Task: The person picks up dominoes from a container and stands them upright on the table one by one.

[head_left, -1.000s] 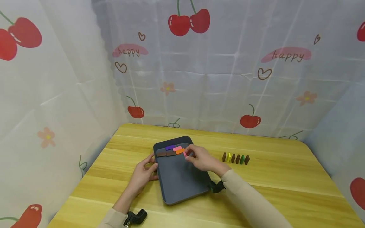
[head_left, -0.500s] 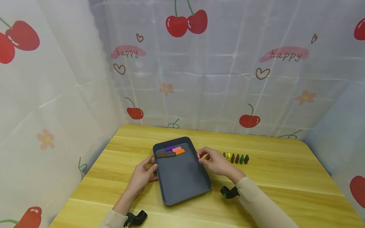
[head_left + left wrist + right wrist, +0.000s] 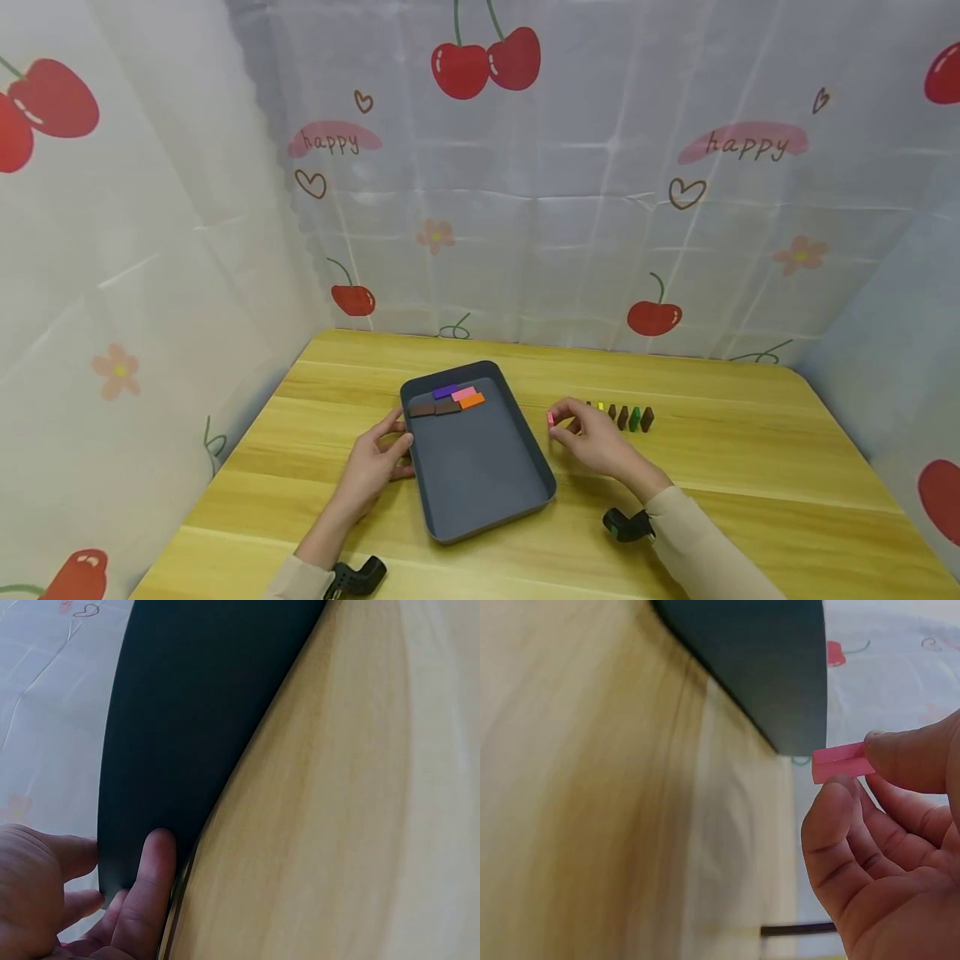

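My right hand (image 3: 600, 437) pinches a small pink domino (image 3: 841, 763) between thumb and fingertips. It is upright over the table, just right of the grey tray (image 3: 480, 483). My left hand (image 3: 372, 458) holds the tray's left side, with the thumb at the rim and fingers against the outer wall (image 3: 172, 735). Inside the tray's far end, several dominoes lie flat: two brown (image 3: 447, 407), one purple (image 3: 445, 391), one pink (image 3: 463, 394) and one orange (image 3: 472, 402).
A row of upright dominoes stands right of my right hand, including a yellow one (image 3: 601, 407), a green one (image 3: 635, 418) and several brown ones (image 3: 647, 419). The hand partly covers the row's left end. A cherry-printed curtain (image 3: 525, 250) borders the wooden table (image 3: 750, 467).
My right hand has carried the pink domino from inside the tray, over its right rim, to the table's side. The left hand has stayed at the tray, which keeps its place.
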`<state>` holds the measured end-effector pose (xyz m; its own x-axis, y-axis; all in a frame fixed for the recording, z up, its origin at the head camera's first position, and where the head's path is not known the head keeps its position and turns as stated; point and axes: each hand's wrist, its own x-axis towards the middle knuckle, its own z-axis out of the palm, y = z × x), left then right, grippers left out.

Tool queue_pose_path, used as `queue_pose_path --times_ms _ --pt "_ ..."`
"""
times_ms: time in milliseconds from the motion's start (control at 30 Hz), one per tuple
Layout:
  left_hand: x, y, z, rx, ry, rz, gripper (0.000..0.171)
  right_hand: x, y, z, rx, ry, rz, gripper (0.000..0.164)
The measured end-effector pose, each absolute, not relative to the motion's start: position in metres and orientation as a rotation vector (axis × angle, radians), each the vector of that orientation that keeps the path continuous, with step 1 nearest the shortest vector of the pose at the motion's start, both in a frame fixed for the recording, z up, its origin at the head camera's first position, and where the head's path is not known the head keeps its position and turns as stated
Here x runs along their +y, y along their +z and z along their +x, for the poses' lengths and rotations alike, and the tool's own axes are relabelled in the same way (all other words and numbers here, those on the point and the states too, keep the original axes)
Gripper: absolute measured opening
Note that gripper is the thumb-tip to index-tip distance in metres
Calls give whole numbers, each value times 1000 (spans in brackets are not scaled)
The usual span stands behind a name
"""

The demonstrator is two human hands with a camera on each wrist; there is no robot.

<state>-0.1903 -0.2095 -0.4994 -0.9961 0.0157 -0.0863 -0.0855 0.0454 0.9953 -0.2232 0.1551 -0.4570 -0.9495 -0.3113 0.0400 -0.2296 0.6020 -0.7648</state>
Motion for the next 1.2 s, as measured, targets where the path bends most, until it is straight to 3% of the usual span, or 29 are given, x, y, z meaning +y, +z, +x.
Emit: queue_pose_path --times_ms 567,1200 --pt "-213 -504 -186 2261 2105 -76 60 191 -478 -211 2721 -1368 -252 18" --pt "-210 -497 -189 2233 2100 -74 60 206 -488 -215 2724 -1386 -196 19"
